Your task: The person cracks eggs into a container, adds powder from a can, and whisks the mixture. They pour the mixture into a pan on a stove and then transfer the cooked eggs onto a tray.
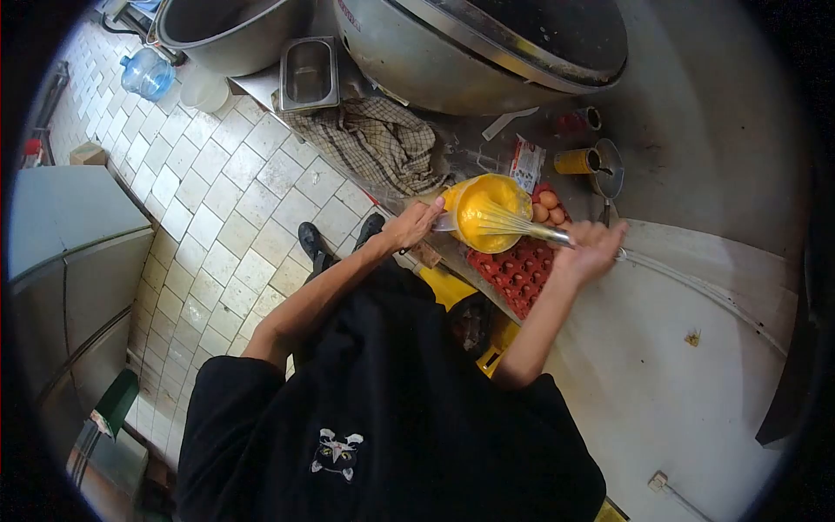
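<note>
My left hand (415,225) is closed on the handle of a clear pitcher (444,223), whose mouth faces up. Yellow beaten egg (493,202) fills much of it. In my right hand (592,250) is the handle of a metal whisk (546,232); its wires dip into the yellow liquid. The pitcher is at the edge of a red egg tray (520,277), which has many bare cups. Several brown eggs (549,199) sit at the tray's far end, beside the pitcher.
A checked cloth (383,139) and a steel pan (309,74) lie beyond the pitcher. Large metal vessels (487,61) stand at the back. A yellow can (576,162), a red can (581,120) and a strainer (610,170) are by the wall.
</note>
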A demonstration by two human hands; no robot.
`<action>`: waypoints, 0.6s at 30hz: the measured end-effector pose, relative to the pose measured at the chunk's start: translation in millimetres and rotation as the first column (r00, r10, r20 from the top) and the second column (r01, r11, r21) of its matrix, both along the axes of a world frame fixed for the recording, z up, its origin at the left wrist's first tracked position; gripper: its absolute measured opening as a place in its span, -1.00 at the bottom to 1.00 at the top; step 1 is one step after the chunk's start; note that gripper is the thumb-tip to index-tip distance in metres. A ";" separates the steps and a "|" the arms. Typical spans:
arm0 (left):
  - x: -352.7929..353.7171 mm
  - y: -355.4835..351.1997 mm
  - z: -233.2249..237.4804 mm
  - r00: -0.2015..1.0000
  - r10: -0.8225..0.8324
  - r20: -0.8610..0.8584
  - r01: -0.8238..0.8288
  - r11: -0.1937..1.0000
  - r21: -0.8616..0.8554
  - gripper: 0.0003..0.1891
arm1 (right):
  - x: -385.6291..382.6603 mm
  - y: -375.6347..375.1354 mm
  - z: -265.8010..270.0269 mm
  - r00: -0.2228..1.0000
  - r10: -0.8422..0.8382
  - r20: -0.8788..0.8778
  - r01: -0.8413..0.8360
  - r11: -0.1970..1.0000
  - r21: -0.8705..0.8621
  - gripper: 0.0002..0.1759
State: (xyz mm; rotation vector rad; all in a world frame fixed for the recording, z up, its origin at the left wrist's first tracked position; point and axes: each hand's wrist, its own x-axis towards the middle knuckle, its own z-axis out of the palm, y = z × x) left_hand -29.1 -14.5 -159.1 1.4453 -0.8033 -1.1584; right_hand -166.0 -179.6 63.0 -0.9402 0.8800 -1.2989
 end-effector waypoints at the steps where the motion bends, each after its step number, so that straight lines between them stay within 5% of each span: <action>1: -0.2 -0.2 -0.9 1.000 0.005 -0.002 -0.005 1.000 -0.005 -0.11 | 1.1 5.5 16.2 1.000 -0.002 0.007 0.002 0.999 -0.037 -0.38; 5: -11.3 -4.3 -13.1 0.995 0.103 -0.013 -0.103 0.994 -0.035 -0.13 | 0.4 -2.4 4.9 0.999 0.044 -0.004 -0.044 0.983 -0.176 -0.37; 11: -28.8 -10.7 -17.4 0.950 0.309 0.053 -0.307 0.951 -0.049 -0.31 | 6.0 -5.1 -100.8 0.964 0.236 -0.120 -0.251 0.960 -0.121 -0.39; 13: -38.4 -18.9 -14.9 0.861 0.503 0.078 -0.479 0.853 -0.207 -0.38 | 2.9 -3.5 -89.0 0.976 0.185 -0.119 -0.195 0.978 -0.078 -0.40; 16: -41.5 -19.8 -14.4 0.839 0.543 0.035 -0.519 0.818 -0.247 -0.45 | -9.4 -3.1 -61.1 0.980 0.181 -0.083 -0.182 0.983 0.002 -0.39; 18: -42.2 -19.7 -14.8 0.845 0.535 0.009 -0.517 0.820 -0.244 -0.48 | -4.5 9.1 -16.3 0.973 0.206 -0.101 -0.216 0.971 -0.104 -0.39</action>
